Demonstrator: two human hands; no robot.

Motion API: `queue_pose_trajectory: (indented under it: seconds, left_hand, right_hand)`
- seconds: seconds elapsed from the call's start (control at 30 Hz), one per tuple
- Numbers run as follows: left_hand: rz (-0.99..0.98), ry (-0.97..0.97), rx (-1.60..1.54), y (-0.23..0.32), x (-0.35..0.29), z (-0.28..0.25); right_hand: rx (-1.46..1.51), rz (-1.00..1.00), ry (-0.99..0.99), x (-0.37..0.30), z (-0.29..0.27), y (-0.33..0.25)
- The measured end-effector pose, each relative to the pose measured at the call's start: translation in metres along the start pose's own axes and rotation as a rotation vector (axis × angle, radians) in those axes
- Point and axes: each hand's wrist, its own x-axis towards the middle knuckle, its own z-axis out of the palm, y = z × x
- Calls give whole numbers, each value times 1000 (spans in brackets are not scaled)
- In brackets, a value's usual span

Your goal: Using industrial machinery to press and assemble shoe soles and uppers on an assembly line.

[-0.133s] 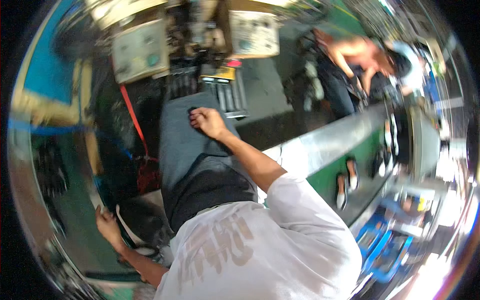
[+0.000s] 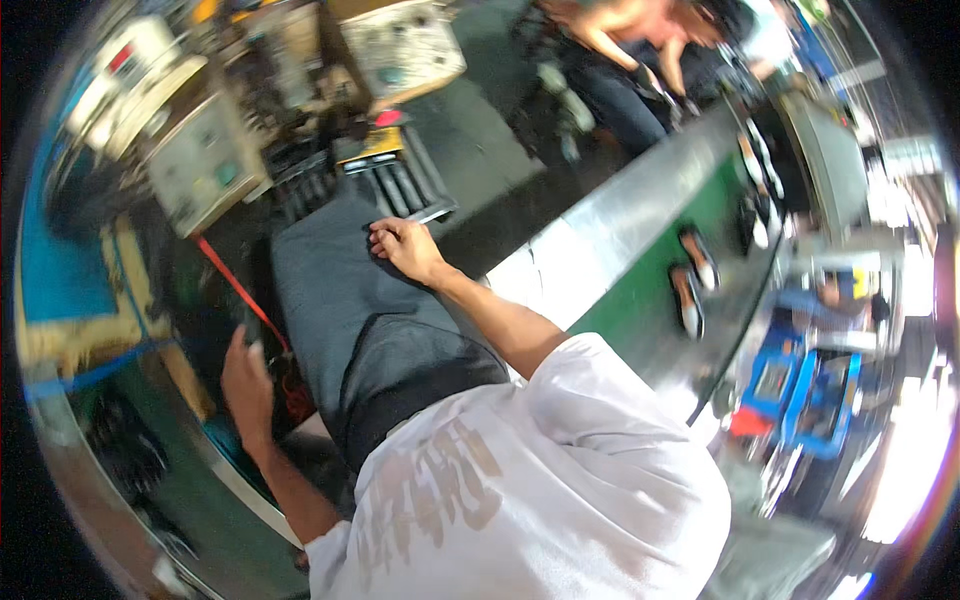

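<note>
My right hand (image 2: 408,250) rests on the grey cloth of my trouser leg (image 2: 330,255), its fingers curled in. What those fingers hold, if anything, is hidden. Low on the left, beside my leg, my left hand (image 2: 248,388) is raised off my body, slightly blurred, with its fingers stretched upward and no object clearly in them. Close to it runs a red strap (image 2: 240,285). Past my knee stands a machine with a pale box (image 2: 208,165) and a dark slotted rack (image 2: 400,185) with a yellow piece (image 2: 370,148) on it.
A long metal-edged conveyor (image 2: 640,265) with a green surface runs along my right, carrying several black-and-white shoes (image 2: 686,300). Beyond it, a co-worker (image 2: 630,70) bends forward. Blue crates (image 2: 820,400) stand at the right. A blue panel with a pale frame (image 2: 75,345) is at the left.
My left hand has moved up and toward my leg. The view has turned, so the machine and conveyor appear shifted left and tilted. My right hand stays on my leg.
</note>
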Motion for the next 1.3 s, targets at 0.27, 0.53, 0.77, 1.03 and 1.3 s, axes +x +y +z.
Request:
queue_pose_trajectory:
  seconds: [0.27,0.53,0.77,1.03,1.3]
  left_hand:
    - [823,-696,-196,250,37,91]
    - [594,-706,-295,230,65,148]
    - [154,-560,-228,122,122,133]
    - [149,-606,164,85,117,69]
    - [315,-602,-80,138,127,151]
  right_hand:
    - [-664,403,1086,-320,-267,99]
    - [-964,967,1227,-583,-482,136]
    - [-1302,1013,1053,-562,-660,119]
    - [-1181,1307,709,-479,-672,119]
    - [-900,683,1173,-550,-620,182]
